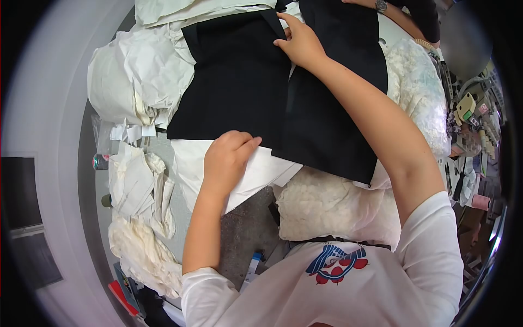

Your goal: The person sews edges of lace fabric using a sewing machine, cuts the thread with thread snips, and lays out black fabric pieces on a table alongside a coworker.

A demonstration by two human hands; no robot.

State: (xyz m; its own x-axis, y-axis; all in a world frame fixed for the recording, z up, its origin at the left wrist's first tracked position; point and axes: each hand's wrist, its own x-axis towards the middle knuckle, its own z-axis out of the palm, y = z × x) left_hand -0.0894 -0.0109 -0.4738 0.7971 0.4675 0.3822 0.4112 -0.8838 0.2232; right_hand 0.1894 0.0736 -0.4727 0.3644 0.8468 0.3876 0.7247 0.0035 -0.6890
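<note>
The near black cloth panel (234,76) lies away from the left hand (231,161), at its 12 o'clock, and toward the 8 o'clock of the right hand (301,43). Its longer axis runs roughly from 12 to 6, widening toward the hem. The left hand is nearer the body, touching the bottom edge; the right rests on the far corner, thumb and forefinger parted along the side edge. The hands are well apart, and from this angle I can't tell whether either one pinches the fabric.

A second black panel (338,98) lies at 1 o'clock, with white sheets (188,163) showing beneath the first panel's hem. The pale tabletop (103,188) shows at 9 o'clock, beside crumpled white material (144,76) at 10. A puffy white bundle (338,210) sits at 4 o'clock, a pink thread spool (481,202) lies beyond at 3, and another person's forearm (406,22) enters between 1 and 2.
</note>
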